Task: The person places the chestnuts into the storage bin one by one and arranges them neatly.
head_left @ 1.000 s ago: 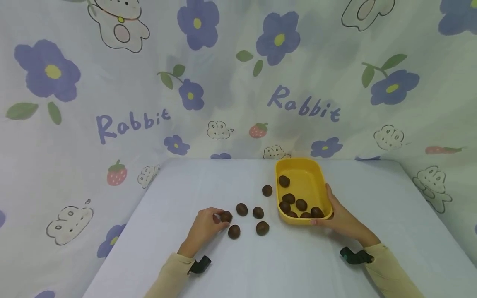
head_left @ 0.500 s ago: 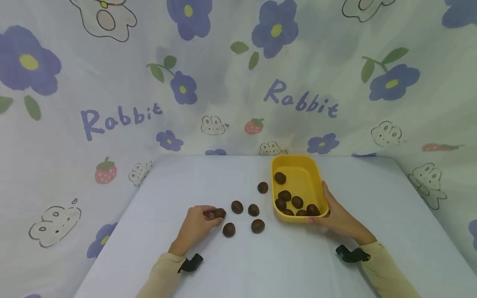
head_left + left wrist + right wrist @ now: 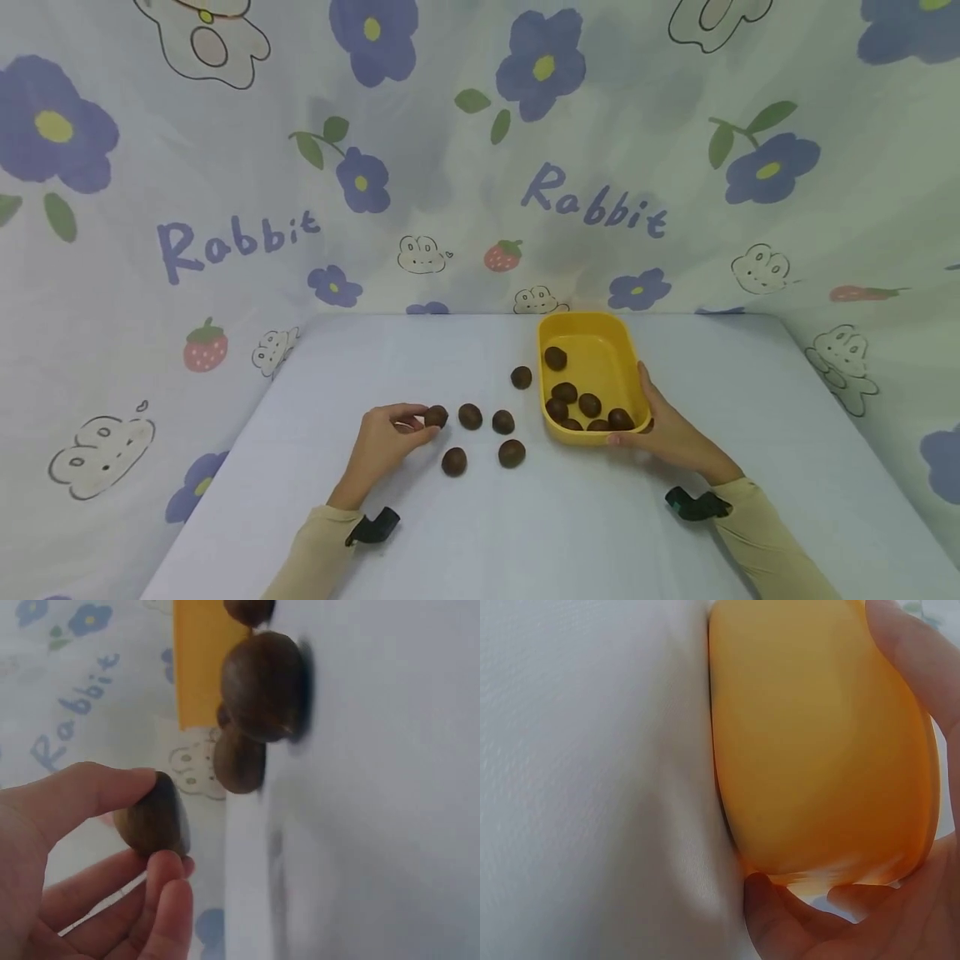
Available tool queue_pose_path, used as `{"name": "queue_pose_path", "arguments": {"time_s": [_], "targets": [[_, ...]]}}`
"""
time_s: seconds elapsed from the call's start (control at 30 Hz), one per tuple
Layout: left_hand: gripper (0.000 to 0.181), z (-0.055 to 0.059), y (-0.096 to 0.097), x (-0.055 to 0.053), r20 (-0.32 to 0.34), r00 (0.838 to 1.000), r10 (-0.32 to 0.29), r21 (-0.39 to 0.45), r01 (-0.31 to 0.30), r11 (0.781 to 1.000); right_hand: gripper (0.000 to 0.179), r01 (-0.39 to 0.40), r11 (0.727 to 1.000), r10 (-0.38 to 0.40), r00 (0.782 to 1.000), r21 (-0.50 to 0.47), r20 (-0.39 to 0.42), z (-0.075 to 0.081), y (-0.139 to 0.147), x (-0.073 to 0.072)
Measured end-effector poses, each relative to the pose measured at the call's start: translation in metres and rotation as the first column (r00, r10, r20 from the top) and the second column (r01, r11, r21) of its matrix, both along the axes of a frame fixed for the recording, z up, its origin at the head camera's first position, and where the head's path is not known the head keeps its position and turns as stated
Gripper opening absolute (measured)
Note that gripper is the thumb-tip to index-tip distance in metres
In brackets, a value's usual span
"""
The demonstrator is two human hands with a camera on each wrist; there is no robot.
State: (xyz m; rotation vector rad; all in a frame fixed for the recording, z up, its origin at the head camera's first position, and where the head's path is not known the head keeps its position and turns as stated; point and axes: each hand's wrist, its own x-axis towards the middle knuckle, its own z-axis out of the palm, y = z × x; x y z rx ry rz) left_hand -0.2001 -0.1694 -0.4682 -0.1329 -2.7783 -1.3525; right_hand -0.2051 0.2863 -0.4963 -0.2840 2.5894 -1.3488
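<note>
Between thumb and fingertips, my left hand (image 3: pixel 381 442) pinches a brown chestnut (image 3: pixel 437 417). The left wrist view shows this held chestnut (image 3: pixel 152 821) raised off the tabletop, its rounded side and a flatter face visible. My right hand (image 3: pixel 681 437) grips the near right corner of a yellow plastic box (image 3: pixel 611 371), which stands on the table. Seen from the right wrist, the box wall (image 3: pixel 817 750) lies between the thumb and the curled fingers. Several chestnuts (image 3: pixel 590 406) lie in the box, mostly towards its near end.
Loose chestnuts lie on the white table between my left hand and the box: one (image 3: pixel 470 417) beside the held one, one (image 3: pixel 453 462) nearer me, another (image 3: pixel 521 377) just left of the box. A patterned cloth (image 3: pixel 450 183) hangs behind the table.
The head view has shifted a little. My left hand has taken hold of the chestnut and lifted it slightly from the table. My right hand keeps its grip on the box.
</note>
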Motion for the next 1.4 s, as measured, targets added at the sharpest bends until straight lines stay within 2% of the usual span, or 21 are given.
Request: {"name": "queue_pose_path", "arguments": {"time_s": [0.13, 0.3, 0.47, 0.77, 0.93, 1.17, 1.4], "targets": [[0.036, 0.015, 0.008, -0.001, -0.025, 0.999, -0.033, 0.062, 0.034, 0.997, 0.137, -0.007, 1.000, 0.007, 1.000, 0.008, 0.001, 0.001, -0.002, 0.000], [0.036, 0.033, 0.028, -0.011, -0.079, 0.993, -0.092, 0.141, 0.102, 0.985, 0.137, 0.003, 1.000, -0.003, 1.000, 0.019, 0.017, -0.001, -0.001, 0.000], [0.037, 0.041, 0.049, -0.023, -0.102, 0.987, -0.124, 0.194, 0.142, 0.971, 0.137, 0.004, 1.000, -0.004, 1.000, 0.012, 0.008, -0.005, -0.002, -0.002], [0.036, 0.046, 0.083, -0.043, -0.099, 0.980, -0.171, 0.236, 0.190, 0.953, 0.137, -0.001, 1.000, 0.001, 1.000, 0.012, 0.006, -0.005, -0.002, 0.000], [0.034, 0.045, 0.102, -0.056, -0.104, 0.974, -0.199, 0.220, 0.218, 0.951, 0.136, -0.007, 1.000, 0.008, 1.000, 0.014, -0.008, -0.003, -0.001, -0.001], [0.035, 0.040, 0.124, -0.071, -0.095, 0.974, -0.207, 0.210, 0.223, 0.952, 0.137, -0.004, 1.000, 0.004, 1.000, 0.016, -0.010, -0.003, -0.001, -0.001], [0.036, 0.032, 0.140, -0.086, -0.129, 0.956, -0.264, 0.163, 0.283, 0.945, 0.137, -0.008, 1.000, 0.008, 1.000, 0.004, -0.015, -0.004, -0.001, 0.000]]}}
